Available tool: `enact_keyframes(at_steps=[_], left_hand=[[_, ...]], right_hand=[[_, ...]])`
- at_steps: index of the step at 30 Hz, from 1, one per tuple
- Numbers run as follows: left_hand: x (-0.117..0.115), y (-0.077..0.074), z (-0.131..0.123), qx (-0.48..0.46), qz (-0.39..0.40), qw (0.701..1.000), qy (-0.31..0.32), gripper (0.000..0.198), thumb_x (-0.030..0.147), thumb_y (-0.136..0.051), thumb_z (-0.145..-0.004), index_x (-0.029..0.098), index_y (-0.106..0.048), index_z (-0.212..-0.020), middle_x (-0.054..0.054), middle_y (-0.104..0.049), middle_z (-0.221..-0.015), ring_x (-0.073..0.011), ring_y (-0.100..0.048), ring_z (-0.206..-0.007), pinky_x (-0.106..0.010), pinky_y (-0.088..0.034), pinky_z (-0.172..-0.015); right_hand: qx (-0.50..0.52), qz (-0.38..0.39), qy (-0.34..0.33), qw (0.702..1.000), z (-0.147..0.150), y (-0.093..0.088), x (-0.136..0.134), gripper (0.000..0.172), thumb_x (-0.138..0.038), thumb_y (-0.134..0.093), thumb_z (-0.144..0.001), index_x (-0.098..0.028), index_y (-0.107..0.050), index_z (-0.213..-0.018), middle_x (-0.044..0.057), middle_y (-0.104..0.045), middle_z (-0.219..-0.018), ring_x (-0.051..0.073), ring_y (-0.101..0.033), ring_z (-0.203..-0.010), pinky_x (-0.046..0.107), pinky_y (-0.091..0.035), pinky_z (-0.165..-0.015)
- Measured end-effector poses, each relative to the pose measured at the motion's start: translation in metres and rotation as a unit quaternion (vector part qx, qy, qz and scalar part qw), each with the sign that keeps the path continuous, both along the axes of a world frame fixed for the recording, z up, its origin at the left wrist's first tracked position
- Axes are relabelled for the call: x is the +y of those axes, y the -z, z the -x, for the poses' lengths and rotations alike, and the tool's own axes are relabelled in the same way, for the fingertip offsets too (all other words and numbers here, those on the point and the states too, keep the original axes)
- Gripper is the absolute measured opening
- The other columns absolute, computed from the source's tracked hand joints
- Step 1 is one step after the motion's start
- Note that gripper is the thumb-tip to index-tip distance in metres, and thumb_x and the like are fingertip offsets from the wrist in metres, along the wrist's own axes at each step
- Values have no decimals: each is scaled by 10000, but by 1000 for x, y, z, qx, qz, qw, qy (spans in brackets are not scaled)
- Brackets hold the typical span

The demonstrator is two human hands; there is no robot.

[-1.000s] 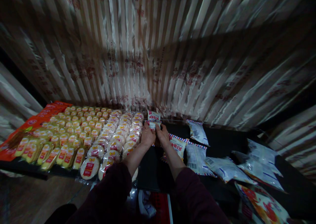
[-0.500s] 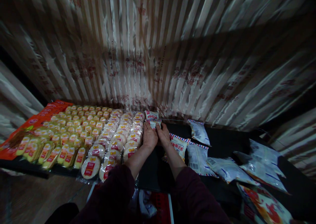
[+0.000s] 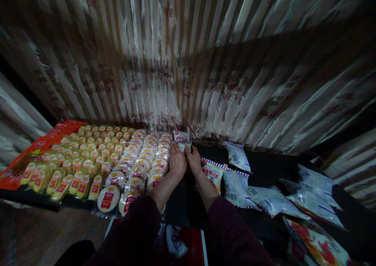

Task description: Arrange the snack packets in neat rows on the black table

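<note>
Both hands are at the middle of a black tabletop, close to its back edge. A small white snack bag [image 3: 183, 146] with red print and a striped top edge lies between them. My left hand [image 3: 178, 161] grips its left side, fingers together and pointing away from me. On the right side my right hand [image 3: 193, 159] holds it with bent fingers. The lower part of this bag is hidden by the hands. Just behind it stands a similar snack bag [image 3: 181, 135]. Rows of round wrapped cakes [image 3: 160, 163] sit directly left of my left hand.
Yellow wrapped cakes [image 3: 94, 153] fill the left side, beside an orange printed sheet [image 3: 44, 142]. Several snack bags, such as one with a striped edge [image 3: 237, 186], lie scattered on the black table [image 3: 188, 203]. Striped plastic sheeting [image 3: 182, 62] hangs behind. Below the front edge is a red box [image 3: 195, 244].
My hands and the bag between them have barely moved. The view has shifted very slightly.
</note>
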State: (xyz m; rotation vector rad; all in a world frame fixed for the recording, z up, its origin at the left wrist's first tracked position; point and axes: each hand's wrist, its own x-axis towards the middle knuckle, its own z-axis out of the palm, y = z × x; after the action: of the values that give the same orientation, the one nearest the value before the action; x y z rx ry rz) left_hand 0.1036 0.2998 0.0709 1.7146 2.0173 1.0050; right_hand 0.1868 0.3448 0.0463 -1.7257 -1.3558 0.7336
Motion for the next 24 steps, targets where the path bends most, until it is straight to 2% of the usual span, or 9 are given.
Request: enact_keyframes(at_steps=[7,11,16,24], left_hand=[[-5,-1,-4,18,-27,999,-2,555,127,-371,-868,38,-296,-1410,-241,-314,-1477,-287,-251,-1402,-442,-300,-1122],[-15,1,-5,50,-33,998,28,556,71,-337,-851,65,-325,-1407,-215,-285,-1498,-276,-227,-1412,-446,-286,-1130],[-26,7,-2,97,-9,992,76,555,14,-325,-808,8,-383,-1359,-232,-300,-1485,-279,-189,-1419,-453,-235,-1151],[-25,13,0,117,-13,990,79,568,24,-362,-801,9,-363,-1369,-250,-290,-1482,-288,-179,-1420,-471,-250,-1142]], right_hand=[[-1,-5,-10,1000,-1,1,-2,563,-493,-439,-868,-123,-505,-1288,154,-633,-1202,252,-590,-1122,364,-429,-966],[0,-1,-6,1000,0,1,-1,574,-503,-436,-869,-116,-508,-1287,160,-639,-1188,261,-594,-1116,371,-427,-969],[7,0,-5,1000,1,1,-1,599,-490,-456,-864,-78,-492,-1298,183,-633,-1194,269,-591,-1127,378,-411,-995],[17,-4,-9,1000,1,-4,-9,711,-523,-481,-838,-62,-399,-1373,198,-558,-1303,284,-517,-1227,379,-368,-1046]])
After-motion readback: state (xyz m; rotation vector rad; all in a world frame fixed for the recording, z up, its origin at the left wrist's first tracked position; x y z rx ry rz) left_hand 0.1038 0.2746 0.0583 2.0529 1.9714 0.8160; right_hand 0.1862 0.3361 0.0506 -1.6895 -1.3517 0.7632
